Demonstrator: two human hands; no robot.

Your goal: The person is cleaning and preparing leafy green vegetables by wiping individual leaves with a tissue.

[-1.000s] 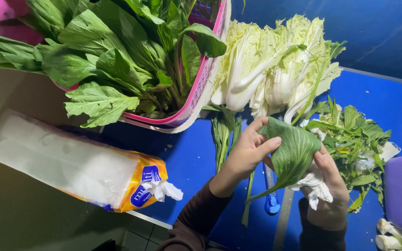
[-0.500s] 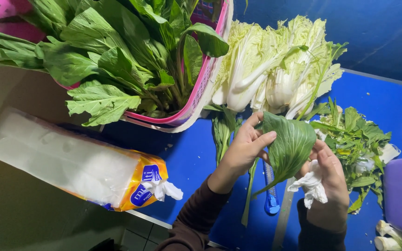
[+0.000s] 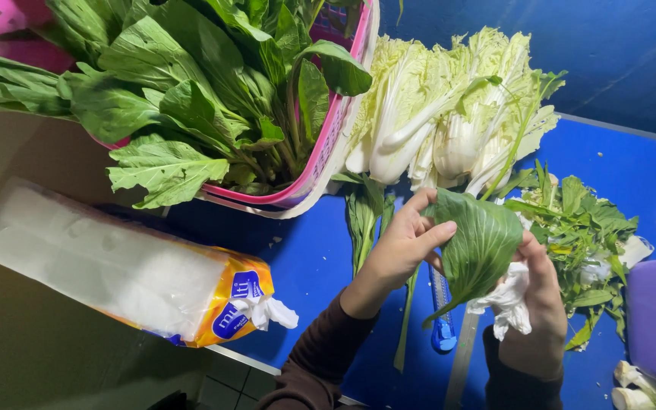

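Nearest, at the table's front edge, lies a tissue pack with a tuft pulled out. Right of it, the left hand pinches the upper edge of a green leaf between thumb and fingers. The right hand is curled round a crumpled white tissue, pressed against the leaf's lower side. The leaf hangs above the table, long axis slanting, stalk pointing down-left, blade up-right. Beneath it lie a blue cutter and what seems a metal ruler. Trimmings sit right. Farther back, cabbage and a pink basket of greens.
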